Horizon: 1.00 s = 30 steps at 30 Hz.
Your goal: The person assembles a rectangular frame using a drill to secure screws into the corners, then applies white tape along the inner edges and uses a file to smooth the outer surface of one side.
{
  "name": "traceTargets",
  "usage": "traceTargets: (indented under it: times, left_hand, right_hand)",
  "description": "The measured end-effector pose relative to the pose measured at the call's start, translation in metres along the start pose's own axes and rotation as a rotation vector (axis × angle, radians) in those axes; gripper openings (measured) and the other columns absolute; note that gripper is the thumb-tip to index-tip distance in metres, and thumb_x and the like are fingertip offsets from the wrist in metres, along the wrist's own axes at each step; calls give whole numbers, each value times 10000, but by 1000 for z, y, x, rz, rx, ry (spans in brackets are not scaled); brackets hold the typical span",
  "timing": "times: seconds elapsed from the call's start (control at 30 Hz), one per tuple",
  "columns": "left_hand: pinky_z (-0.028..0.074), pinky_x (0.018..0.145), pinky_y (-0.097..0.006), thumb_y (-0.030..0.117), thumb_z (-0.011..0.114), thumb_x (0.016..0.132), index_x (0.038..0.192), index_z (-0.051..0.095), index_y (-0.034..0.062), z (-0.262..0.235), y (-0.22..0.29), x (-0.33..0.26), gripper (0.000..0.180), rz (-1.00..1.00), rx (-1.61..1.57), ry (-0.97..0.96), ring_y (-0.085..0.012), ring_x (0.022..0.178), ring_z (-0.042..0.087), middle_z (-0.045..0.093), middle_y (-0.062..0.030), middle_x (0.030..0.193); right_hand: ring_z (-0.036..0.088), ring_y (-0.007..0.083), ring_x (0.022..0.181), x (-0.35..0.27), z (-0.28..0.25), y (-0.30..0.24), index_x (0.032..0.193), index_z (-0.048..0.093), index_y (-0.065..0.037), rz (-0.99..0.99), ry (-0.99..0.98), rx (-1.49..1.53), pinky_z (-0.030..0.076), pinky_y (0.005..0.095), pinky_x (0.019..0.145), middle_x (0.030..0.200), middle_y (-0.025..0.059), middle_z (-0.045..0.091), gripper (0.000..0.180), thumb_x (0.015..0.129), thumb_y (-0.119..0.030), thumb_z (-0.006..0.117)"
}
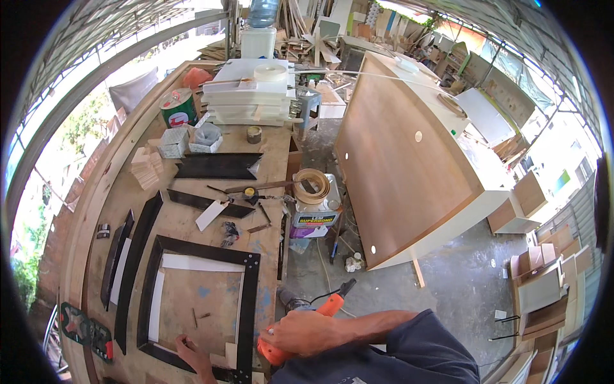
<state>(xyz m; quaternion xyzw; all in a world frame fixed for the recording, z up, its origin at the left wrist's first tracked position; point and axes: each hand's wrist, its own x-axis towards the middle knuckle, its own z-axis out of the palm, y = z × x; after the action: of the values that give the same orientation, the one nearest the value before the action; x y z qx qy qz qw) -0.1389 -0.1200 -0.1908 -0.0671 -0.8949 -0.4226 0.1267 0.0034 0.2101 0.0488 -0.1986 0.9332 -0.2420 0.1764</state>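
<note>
A black rectangular frame (151,301) lies flat on the wooden workbench, with white strips along its inner edges and screw heads at its upper right corner. My left hand (190,353) is over the frame's lower rail, fingers bent toward its inside; anything between the fingertips is too small to make out. My right hand (297,333) is closed round an orange corded power tool (330,305) beside the frame's lower right corner. The tool's working end is hidden. Two small dark pieces (197,316) lie inside the frame.
More black strips (137,262) lie left of and beyond the frame. A drill bit case (87,329) sits at the bench's left edge. White panels (246,96) are stacked at the back. Right of the bench stand a metal can (313,217) with tape rolls and a large wooden cabinet (409,160).
</note>
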Motion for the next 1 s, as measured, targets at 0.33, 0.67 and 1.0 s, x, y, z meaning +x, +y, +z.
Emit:
traceTargets:
  times: [0.33,0.67,1.0]
  left_hand:
    - [434,706,-248,132,619,1048,1106,654,37,2,104,-88,116,-620,-1326,141,-114,821,569,638,-26,918]
    - [500,811,-367,210,625,1048,1036,625,92,-36,111,-151,119,-876,-1743,368,-189,914,609,633,-35,963]
    - [565,825,-353,304,653,1021,983,679,93,-35,121,-177,216,-1145,-2001,470,-162,836,665,680,-20,871]
  right_hand:
    - [734,335,799,-40,-37,-17,1263,528,-31,-73,-114,-140,549,451,665,920,125,706,580,781,-223,787]
    - [749,333,865,-29,-44,-32,1431,531,-81,-242,55,119,587,413,666,1107,118,735,758,743,-205,824]
    - [738,390,899,-27,-23,-52,1245,682,-13,-164,106,267,580,450,755,1039,205,745,576,848,-416,791]
